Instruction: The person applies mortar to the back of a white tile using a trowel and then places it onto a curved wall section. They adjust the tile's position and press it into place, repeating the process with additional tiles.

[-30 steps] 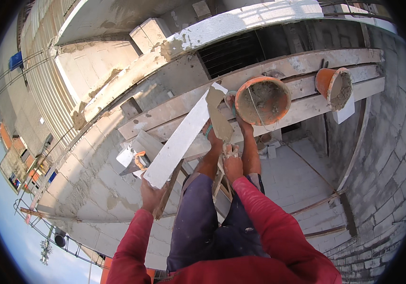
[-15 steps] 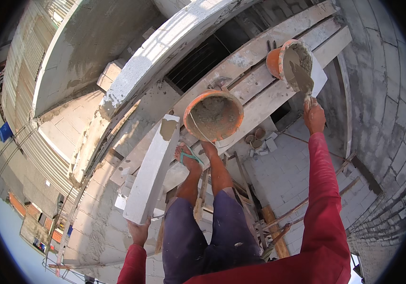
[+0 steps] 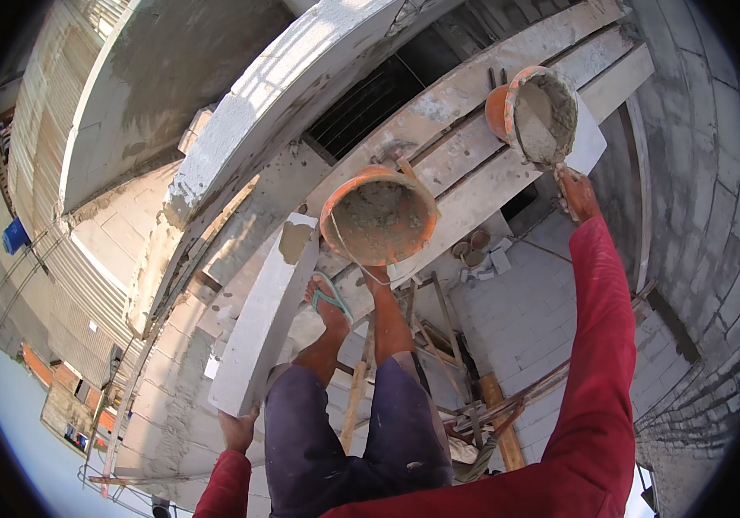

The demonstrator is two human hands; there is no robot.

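My left hand (image 3: 239,429) is closed on the near end of a long pale lightweight concrete block (image 3: 265,321). The block slants away from me, and a patch of wet grey mortar (image 3: 295,242) sticks to its far end. At the far right, my right hand (image 3: 577,193) is closed on a trowel, beside the near rim of an orange bucket (image 3: 497,114) of mortar. The trowel's blade is sunk in the mortar or coated with it, so its outline is hard to make out. A second orange bucket (image 3: 426,231), with mortar and a wire handle, sits nearer the middle.
Both buckets stand on wooden planks (image 3: 465,164) with gaps between them. A pale block wall (image 3: 240,112) runs along the left. Below the planks lie a lower floor (image 3: 517,319), small pots (image 3: 474,250) and timber poles (image 3: 495,397). My sandalled foot (image 3: 328,298) is by the block.
My right hand has moved slightly, and the mortar-laden trowel blade that stood out over the bucket rim no longer shows clearly. The block and my left hand have shifted a little left in view.
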